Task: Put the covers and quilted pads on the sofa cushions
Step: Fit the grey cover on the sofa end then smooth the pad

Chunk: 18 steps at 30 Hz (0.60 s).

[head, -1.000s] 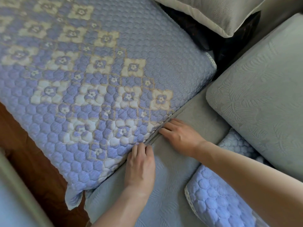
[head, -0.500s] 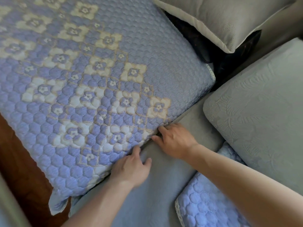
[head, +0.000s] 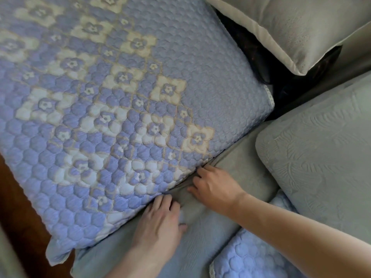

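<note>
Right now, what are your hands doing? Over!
Left hand and right hand both pressing at the seam. Quilted pad lies beside the grey cushion cover. Loose grey cushion lies on the right.

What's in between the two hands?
Bunched grey cover fabric fills the gap between the left hand and right hand in the head view.

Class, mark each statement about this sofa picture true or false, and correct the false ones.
1. Both hands are at the seam beside the blue pad. True.
2. The left hand holds a pillow in the air. False: it rests on the grey cover.
3. The pad has a flower pattern. True.
4. The right hand grips the grey cushion. False: it is apart from it, with its fingers at the seam.
</note>
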Tool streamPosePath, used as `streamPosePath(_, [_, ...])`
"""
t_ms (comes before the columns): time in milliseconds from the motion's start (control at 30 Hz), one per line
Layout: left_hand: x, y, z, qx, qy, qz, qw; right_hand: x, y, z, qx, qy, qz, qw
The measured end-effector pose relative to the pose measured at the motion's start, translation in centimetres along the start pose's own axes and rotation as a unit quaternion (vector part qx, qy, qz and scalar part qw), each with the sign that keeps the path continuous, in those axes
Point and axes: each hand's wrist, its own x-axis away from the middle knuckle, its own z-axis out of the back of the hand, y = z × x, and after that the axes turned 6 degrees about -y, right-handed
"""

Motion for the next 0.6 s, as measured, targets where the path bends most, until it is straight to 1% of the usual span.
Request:
streamPosePath(100, [-0.4,-0.1,-1.0,0.034,-0.002,-0.011,0.999,0.5,0.5,-0.5,-0.029,-0.008,-0.016,0.999])
streamPosePath(167, [-1.0,-0.3,-0.6,0.059,-0.019,0.002,0.998,-0.2,0.7,-0.5,-0.025,-0.044,-0.034,0.998])
streamPosePath(233, [-1.9,-0.4,0.6,0.091,-0.071,0.025,0.993,-1.4,0.9,-0.1,-0.032,-0.096,-0.046,0.994])
streamPosePath(267, [-2.5,-0.4,1.1,0.106,-0.108,0.045,0.987,-1.8,0.8,0.4,-0.027,-0.103,-0.042,0.993])
streamPosePath(300, [-3.3,-0.3,1.4,0.123,-0.148,0.071,0.979,-2.5,0.8,0.8,-0.020,-0.086,-0.028,0.996])
streamPosePath(333, [-4.0,-0.4,1.5,0.140,-0.174,0.097,0.970,-3.3,0.8,1.2,-0.010,-0.096,-0.009,0.995])
streamPosePath(367, [-4.6,-0.4,1.4,0.148,-0.193,0.120,0.962,-3.7,0.8,1.6,0.001,-0.135,0.002,0.991])
streamPosePath(400, [-5.0,-0.5,1.1,0.151,-0.202,0.138,0.958,-4.2,1.0,1.4,0.005,-0.191,0.006,0.981])
streamPosePath(433, [-5.3,-0.6,0.9,0.147,-0.193,0.147,0.959,-5.2,1.3,0.9,-0.003,-0.238,0.005,0.971])
streamPosePath(467, [-5.2,-0.5,0.6,0.135,-0.177,0.147,0.964,-6.2,1.6,-0.1,-0.025,-0.263,0.002,0.964])
streamPosePath(533, [-4.0,0.1,0.2,0.092,-0.137,0.138,0.977,-7.5,1.8,-2.5,-0.051,-0.262,0.015,0.964])
streamPosePath(600, [-3.1,0.6,0.1,0.046,-0.107,0.128,0.985,-7.8,1.8,-3.2,-0.035,-0.257,0.008,0.966])
